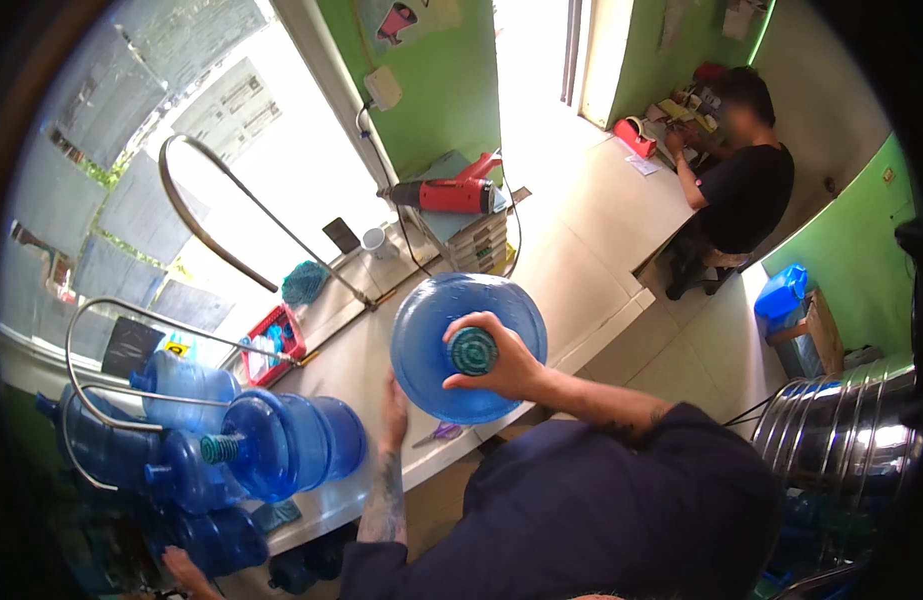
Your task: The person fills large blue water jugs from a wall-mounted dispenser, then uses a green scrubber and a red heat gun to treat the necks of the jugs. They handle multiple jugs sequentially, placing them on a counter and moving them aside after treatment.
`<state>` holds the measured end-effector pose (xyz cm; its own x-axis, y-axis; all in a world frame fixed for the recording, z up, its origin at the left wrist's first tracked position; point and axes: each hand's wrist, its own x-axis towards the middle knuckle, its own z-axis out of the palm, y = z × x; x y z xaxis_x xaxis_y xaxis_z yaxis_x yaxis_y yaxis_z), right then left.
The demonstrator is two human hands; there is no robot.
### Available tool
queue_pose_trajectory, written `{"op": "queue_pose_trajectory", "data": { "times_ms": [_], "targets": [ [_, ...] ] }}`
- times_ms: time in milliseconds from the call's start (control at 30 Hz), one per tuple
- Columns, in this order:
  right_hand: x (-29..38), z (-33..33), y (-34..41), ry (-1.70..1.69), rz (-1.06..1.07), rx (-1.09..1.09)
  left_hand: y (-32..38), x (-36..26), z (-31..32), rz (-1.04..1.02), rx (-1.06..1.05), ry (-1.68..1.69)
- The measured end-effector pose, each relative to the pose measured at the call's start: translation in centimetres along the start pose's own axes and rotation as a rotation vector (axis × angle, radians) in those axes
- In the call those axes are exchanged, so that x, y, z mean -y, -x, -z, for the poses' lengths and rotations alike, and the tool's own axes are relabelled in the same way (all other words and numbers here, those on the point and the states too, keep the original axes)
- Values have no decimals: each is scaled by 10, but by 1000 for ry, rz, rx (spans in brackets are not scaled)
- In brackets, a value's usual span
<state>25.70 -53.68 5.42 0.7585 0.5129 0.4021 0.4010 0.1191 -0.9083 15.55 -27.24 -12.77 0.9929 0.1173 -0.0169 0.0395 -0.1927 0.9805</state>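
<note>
A large blue plastic water jug [424, 322] stands upright on the white tiled counter in front of me, seen from above. My right hand [510, 364] curls its thumb and fingers around the jug's ribbed green cap [472, 351]. Low beside the jug's left side is my left hand [394, 416]; its fingers are partly hidden, and I cannot tell whether it grips the jug. Purple-handled scissors [448, 431] lie near the counter's front edge. To the left, another blue jug [281, 442] with a ribbed green cap [219, 448] appears tilted by the wide lens.
Curved metal pipes [206, 240] rise at the window side, near a red plastic basket [270, 349]. A red heat gun [454, 195] rests on a stack [476, 244]. Several jugs [191, 390] crowd the left. Another person's hand [185, 570] shows lower left; a person [746, 172] sits far right.
</note>
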Motion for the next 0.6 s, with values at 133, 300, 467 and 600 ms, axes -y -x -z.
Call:
{"op": "queue_pose_trajectory", "data": {
  "times_ms": [133, 300, 467, 600],
  "targets": [
    [1, 12, 28, 184, 41, -197, 19, 18, -68, 52, 461, -334],
    [-4, 46, 10, 271, 135, -321, -37, -4, -89, 216, 466, -55],
    [-29, 115, -41, 391, 55, -458, -101, -26, -106, 186, 463, 151],
    [-44, 139, -73, 398, -34, -404, -129, -20, -152, 181, 458, 159]
  ]
}}
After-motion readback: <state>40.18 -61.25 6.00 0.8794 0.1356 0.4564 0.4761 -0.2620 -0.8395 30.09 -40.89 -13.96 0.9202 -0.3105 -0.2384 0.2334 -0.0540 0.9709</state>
